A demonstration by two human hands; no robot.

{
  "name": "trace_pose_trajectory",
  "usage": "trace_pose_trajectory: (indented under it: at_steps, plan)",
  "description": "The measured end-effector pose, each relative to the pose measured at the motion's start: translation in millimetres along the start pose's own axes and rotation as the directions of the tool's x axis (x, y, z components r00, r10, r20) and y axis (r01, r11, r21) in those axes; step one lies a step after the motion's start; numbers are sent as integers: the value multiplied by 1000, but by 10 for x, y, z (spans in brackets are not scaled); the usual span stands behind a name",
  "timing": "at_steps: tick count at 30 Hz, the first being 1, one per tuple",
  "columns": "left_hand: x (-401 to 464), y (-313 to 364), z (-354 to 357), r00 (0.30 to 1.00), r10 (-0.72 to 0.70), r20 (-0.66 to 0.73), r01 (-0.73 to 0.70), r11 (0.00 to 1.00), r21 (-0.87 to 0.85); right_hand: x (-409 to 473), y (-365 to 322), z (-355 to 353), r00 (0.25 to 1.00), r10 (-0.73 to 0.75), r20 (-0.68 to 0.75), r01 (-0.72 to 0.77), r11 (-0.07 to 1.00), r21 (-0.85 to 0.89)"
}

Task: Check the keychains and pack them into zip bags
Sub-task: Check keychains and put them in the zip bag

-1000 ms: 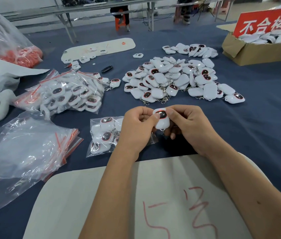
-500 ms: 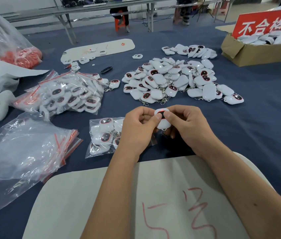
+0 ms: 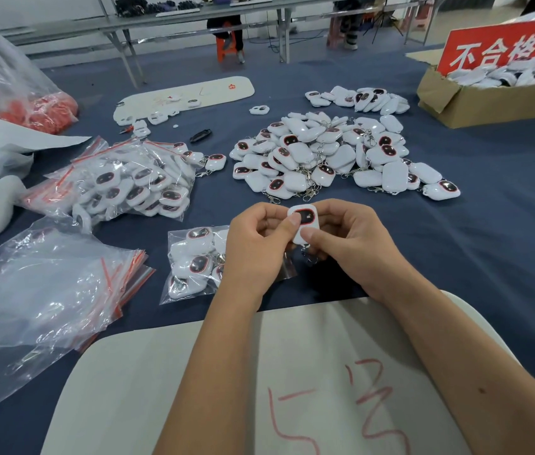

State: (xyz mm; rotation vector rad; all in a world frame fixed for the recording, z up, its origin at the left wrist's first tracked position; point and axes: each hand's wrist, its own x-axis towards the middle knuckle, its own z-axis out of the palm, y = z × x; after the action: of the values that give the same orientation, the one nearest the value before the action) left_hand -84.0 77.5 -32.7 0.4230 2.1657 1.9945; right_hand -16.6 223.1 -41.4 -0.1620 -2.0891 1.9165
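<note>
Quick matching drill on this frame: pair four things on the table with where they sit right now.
Things:
1. held keychain
2. loose keychain pile
3. empty zip bags
4. cardboard box

Places:
A. far right, below the red sign
B. near left on the cloth
C. pinched between left hand and right hand
D. centre of the table, beyond the hands

Pairs: 1-C, 2-D, 3-B, 4-A

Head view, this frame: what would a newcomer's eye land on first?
First, the two hands at centre, left hand and right hand, pinching one white keychain between them. Behind lies a big loose pile of keychains, with a red sign over a cardboard box at far right. Filled zip bags sit to the left.
</note>
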Motion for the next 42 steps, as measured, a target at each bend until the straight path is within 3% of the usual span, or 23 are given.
trace_pose_trajectory:
  at_steps: [2,4,6,8,13,16,18,23,28,32,35,39,42]
  plan:
    - [-21,25,13,999,34,-39,-35,999,-3,10,8,-5,1000,1,-24,-1,1000,-2]
    - [-36,52,15,964,164,-210,-146,984,99,23,12,-16,997,12,-74,-10,1000,19]
    - [-52,84,-20,852,330,-406,-208,926,316,33,19,-17,993,38,-109,-34,999,40]
    - [-64,80,-70,781,404,-476,-143,858,493,37,28,-10,991,53,-122,-49,998,33]
    - [-55,-26,-6,890,352,-290,31,588,808,45,26,9,980,34,-196,-33,999,10]
    - [-60,-44,111,912,334,-239,61,464,883,47,38,3,976,32,-216,-28,999,21]
    - [-60,-60,148,915,326,-238,79,433,898,52,52,4,973,30,-228,-25,999,21]
    - [-52,-41,134,910,297,-289,139,438,888,54,61,4,979,10,-202,-13,1000,-15]
    - [-57,-36,66,912,286,-293,88,561,823,60,83,4,983,2,-182,-2,1000,5]
    - [-10,-10,-54,935,242,-258,32,668,744,46,40,62,984,-41,-174,85,964,253]
    - [19,1,-136,954,226,-196,-23,711,703,15,-9,152,993,-86,-78,112,892,438]
    - [7,-12,-162,951,245,-189,-87,797,598,7,0,279,992,-120,47,95,927,362]
    - [-12,4,-160,909,350,-227,-153,786,599,21,31,326,996,-62,65,43,966,255]
